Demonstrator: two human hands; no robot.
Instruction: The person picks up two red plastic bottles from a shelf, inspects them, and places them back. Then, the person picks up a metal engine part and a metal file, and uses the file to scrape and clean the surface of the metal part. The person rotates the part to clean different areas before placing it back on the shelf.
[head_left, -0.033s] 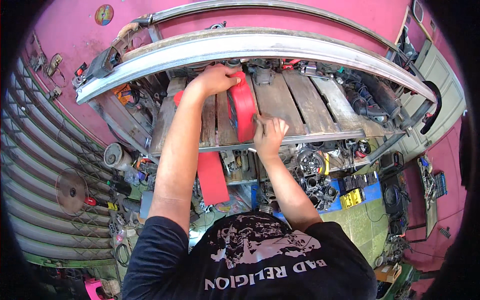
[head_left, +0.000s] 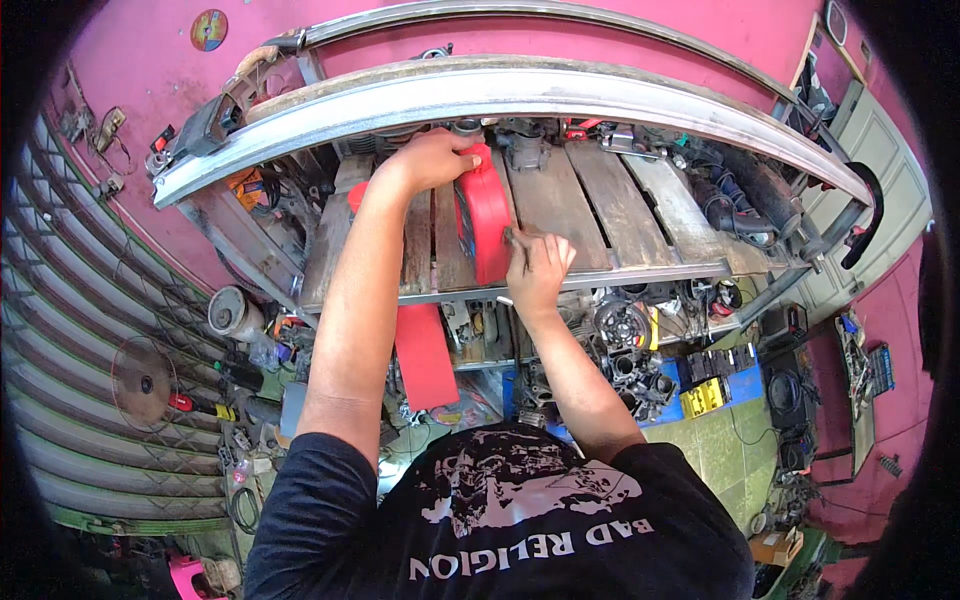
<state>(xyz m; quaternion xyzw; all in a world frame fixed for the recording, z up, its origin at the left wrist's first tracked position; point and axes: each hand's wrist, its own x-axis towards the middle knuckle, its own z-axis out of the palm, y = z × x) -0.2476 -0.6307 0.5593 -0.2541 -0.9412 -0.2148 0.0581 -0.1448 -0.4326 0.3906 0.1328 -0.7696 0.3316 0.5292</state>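
Note:
A red plastic container (head_left: 490, 225) stands on the wooden slats of the bench shelf (head_left: 560, 200), its narrow curved side toward me. It looks like a bottle or small can, with a dark printed face along its left side. My left hand (head_left: 430, 158) is closed at the top of it, around the red cap (head_left: 480, 155). At the container's right edge is my right hand (head_left: 540, 268), its fingers bent and drawn together; a darkened fingertip meets the red side. Whatever those fingers pinch, if anything, is too small to make out.
A pale metal beam (head_left: 520, 82) crosses above the shelf. Engine parts (head_left: 635, 375) crowd the level below, near a red flat panel (head_left: 427, 358). Dark hoses and pipes (head_left: 745, 205) lie at the shelf's right end. A fan (head_left: 145, 382) stands by the shutter at left.

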